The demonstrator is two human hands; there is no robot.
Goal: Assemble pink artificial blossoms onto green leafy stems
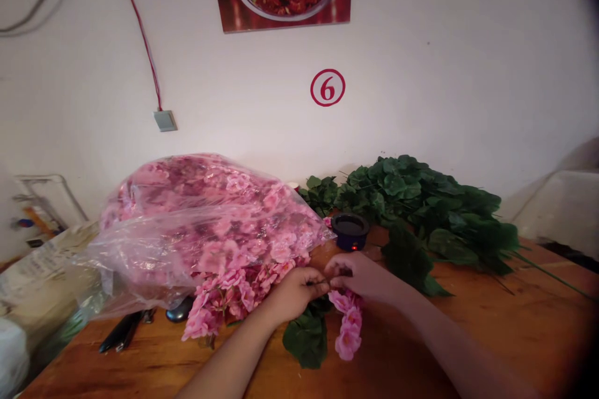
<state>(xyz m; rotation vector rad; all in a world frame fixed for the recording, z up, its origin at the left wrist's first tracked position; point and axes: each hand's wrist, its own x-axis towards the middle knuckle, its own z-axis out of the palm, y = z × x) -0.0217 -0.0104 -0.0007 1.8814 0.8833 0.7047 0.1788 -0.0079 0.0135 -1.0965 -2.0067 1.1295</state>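
Head view: pink blossoms (347,327) sit just below the right hand (358,275).

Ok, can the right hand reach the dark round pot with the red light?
Likely yes: the pot stands just beyond the right hand, and nothing visible blocks the way, though that hand seems busy by the pink flowers.

two bare forearms (248,346), bare hands (297,294)

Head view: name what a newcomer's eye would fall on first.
Likely the clear plastic bag bulging with pink flowers, left on the wooden table. Next, the heap of dark green leaves at the right, near the wall. Front and centre, the left hand and right hand meet above a pink blossom spray.
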